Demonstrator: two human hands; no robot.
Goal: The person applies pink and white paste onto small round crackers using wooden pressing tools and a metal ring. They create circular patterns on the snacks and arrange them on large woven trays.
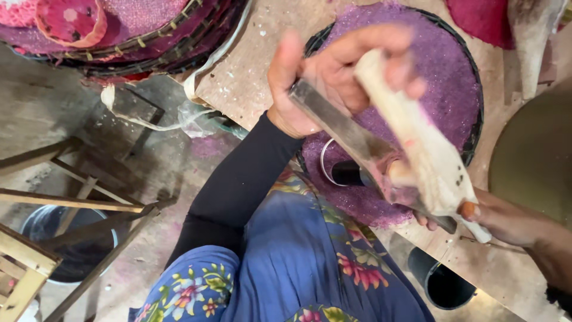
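The left hand (pixel 333 77) is raised above a round woven tray (pixel 459 77) spread with purple powder, fingers curled round one end of a pale, cloth-like cone (pixel 417 137) and, it seems, the upper end of a flat metal blade (pixel 351 131). The blade runs diagonally toward 4 o'clock and lies against the cone, probably so that whatever comes off drops onto the tray below. The right hand (pixel 500 217), entering from 4 o'clock, pinches the cone's narrow lower tip and steadies it; both hands are closed on the cone, stretching it taut between them. A dark cylinder with a metal ring (pixel 345 172) lies on the tray at 8 o'clock of the blade. The tray sits on a worn wooden desk (pixel 262 53). Stacked pink-stained trays (pixel 137 30) lie at 10 o'clock, a dark bucket (pixel 444 286) below at 5 o'clock.
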